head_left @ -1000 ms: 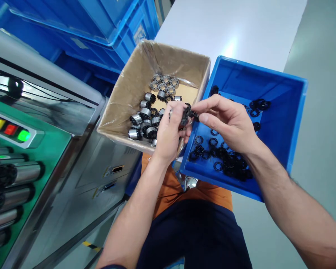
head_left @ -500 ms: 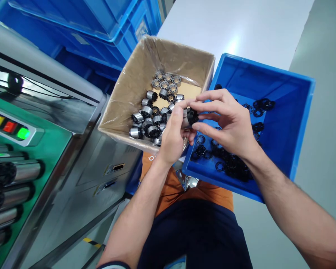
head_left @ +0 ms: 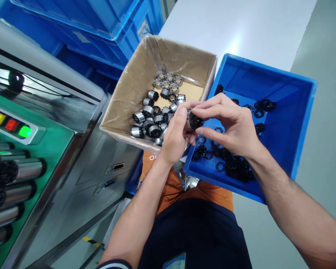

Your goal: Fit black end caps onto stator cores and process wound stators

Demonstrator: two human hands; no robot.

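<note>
My left hand (head_left: 174,140) is closed around a silvery metal motor core (head_left: 188,122), held over the gap between the carton and the blue bin. On the core's right end sits a black toothed plastic ring (head_left: 195,120). My right hand (head_left: 232,123) grips this ring from the right, thumb below and fingertips above. The fingers partly hide the core. In the plastic-lined carton (head_left: 126,101) lie several similar cores with black ends (head_left: 154,130) and several bare metal cores (head_left: 169,77). The blue bin (head_left: 285,123) holds many loose black rings (head_left: 235,166).
Behind the carton is a white tabletop (head_left: 246,22). Large blue crates (head_left: 100,33) stand at the upper left. To the left, a machine with a green panel (head_left: 49,145) carries lit buttons (head_left: 11,124) and a row of metal cylinders (head_left: 28,170).
The black end of the core has turned slightly more toward me. My right fingers have closed in on the ring, with the upper fingers less spread.
</note>
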